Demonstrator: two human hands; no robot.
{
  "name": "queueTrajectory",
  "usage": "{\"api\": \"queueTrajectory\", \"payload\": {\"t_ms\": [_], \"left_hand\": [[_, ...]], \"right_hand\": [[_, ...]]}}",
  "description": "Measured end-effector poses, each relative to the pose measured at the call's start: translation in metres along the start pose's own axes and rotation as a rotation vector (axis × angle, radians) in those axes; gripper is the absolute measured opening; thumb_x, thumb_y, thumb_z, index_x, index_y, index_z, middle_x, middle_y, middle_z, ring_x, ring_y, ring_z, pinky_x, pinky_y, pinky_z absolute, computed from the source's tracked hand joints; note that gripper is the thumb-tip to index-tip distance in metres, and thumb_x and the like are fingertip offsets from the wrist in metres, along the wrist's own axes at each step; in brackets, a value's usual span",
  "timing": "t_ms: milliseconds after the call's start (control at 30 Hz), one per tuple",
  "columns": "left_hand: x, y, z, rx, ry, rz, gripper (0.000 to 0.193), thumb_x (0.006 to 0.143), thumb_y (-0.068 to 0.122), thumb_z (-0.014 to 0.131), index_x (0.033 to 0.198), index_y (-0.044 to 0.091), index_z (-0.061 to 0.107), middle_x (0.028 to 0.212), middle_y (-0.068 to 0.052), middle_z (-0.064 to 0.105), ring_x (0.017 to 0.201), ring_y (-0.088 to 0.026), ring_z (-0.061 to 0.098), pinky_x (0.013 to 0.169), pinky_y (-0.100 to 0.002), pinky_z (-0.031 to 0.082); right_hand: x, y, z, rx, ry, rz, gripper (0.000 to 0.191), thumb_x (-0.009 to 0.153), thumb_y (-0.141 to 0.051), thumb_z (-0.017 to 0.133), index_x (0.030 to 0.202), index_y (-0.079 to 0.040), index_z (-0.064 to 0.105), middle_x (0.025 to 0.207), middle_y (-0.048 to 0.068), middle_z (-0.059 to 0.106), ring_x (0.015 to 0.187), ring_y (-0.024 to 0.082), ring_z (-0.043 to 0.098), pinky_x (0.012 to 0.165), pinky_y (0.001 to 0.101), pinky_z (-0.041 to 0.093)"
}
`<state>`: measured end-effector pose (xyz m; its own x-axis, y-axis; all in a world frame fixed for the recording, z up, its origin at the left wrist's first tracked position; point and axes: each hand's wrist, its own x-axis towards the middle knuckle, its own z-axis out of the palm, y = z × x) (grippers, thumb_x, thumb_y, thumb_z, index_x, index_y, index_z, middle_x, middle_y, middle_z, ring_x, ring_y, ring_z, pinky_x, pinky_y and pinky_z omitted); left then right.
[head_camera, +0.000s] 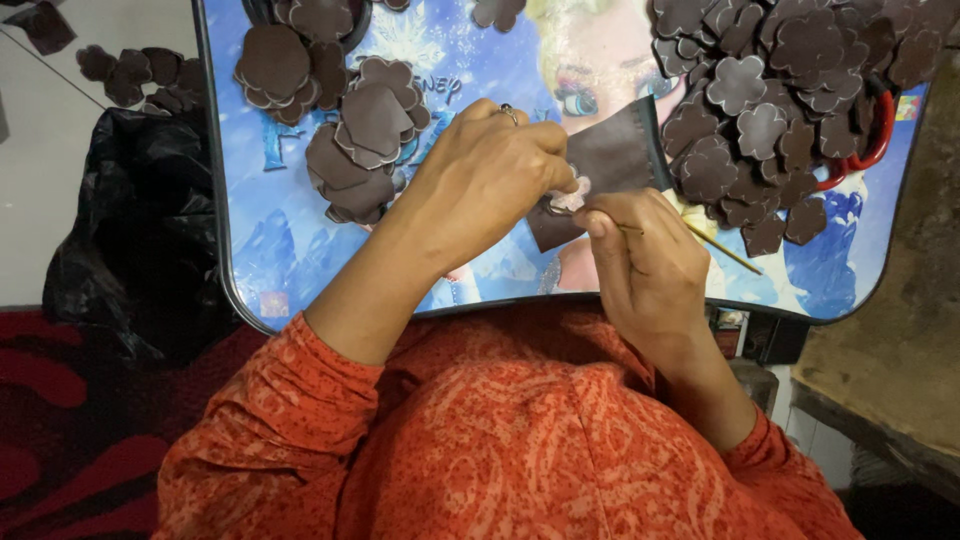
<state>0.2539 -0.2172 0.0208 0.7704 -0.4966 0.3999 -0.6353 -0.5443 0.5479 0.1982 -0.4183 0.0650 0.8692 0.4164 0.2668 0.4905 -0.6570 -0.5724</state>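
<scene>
- Left hand (487, 175) curled shut, pinching a small pale piece (572, 193), mostly hidden.
- Right hand (645, 262) closed around a thin stick (722, 247); tip hidden.
- Brown sheet (612, 160) partly covered by both.

Dark brown flower cutouts (770, 90) on a blue cartoon-printed tray (290, 220); orange patterned sleeves (270, 420).

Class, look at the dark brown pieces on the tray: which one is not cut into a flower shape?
The brown sheet just beyond the hands: it has straight edges and a squarish outline, while the others have scalloped petals.
</scene>
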Motion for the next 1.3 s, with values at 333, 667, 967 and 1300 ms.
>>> {"api": "queueTrajectory", "payload": {"t_ms": [333,667,967,1300], "left_hand": [[-0.002,0.007,0.004,-0.009,0.052,-0.026,0.017,0.088,0.01,0.068,0.09,0.018,0.082,0.087,0.0,0.07,0.081,-0.022,0.067,0.084,-0.04,0.046],[-0.002,0.03,0.015,0.1,0.134,-0.079,0.015,0.087,0.022,0.078,0.08,0.014,0.068,0.085,-0.004,0.062,0.078,-0.024,0.064,0.082,-0.041,0.043],[-0.003,0.033,0.018,0.115,0.123,-0.109,0.015,0.09,0.024,0.077,0.083,0.014,0.068,0.088,-0.004,0.063,0.079,-0.023,0.065,0.083,-0.042,0.043],[-0.011,0.033,0.02,0.073,0.163,-0.154,0.015,0.091,0.025,0.078,0.101,0.014,0.072,0.093,-0.002,0.064,0.086,-0.024,0.064,0.086,-0.042,0.045]], "right_hand": [[-0.004,0.017,-0.004,-0.04,0.086,0.02,0.01,0.114,-0.004,0.056,0.109,-0.001,0.064,0.097,0.01,0.07,0.077,0.02,0.064,0.069,0.0312,0.05],[-0.016,0.027,-0.013,-0.068,0.129,0.084,0.015,0.118,-0.008,0.057,0.107,-0.001,0.066,0.095,0.011,0.069,0.079,0.022,0.065,0.071,0.0314,0.05],[-0.012,0.027,-0.011,-0.037,0.111,0.037,0.01,0.115,-0.005,0.058,0.107,0.0,0.064,0.102,0.013,0.067,0.084,0.028,0.065,0.076,0.0346,0.052],[-0.017,0.017,-0.017,0.042,0.084,0.162,0.015,0.114,-0.006,0.058,0.103,0.0,0.066,0.095,0.01,0.069,0.082,0.02,0.065,0.075,0.0317,0.051]]}}
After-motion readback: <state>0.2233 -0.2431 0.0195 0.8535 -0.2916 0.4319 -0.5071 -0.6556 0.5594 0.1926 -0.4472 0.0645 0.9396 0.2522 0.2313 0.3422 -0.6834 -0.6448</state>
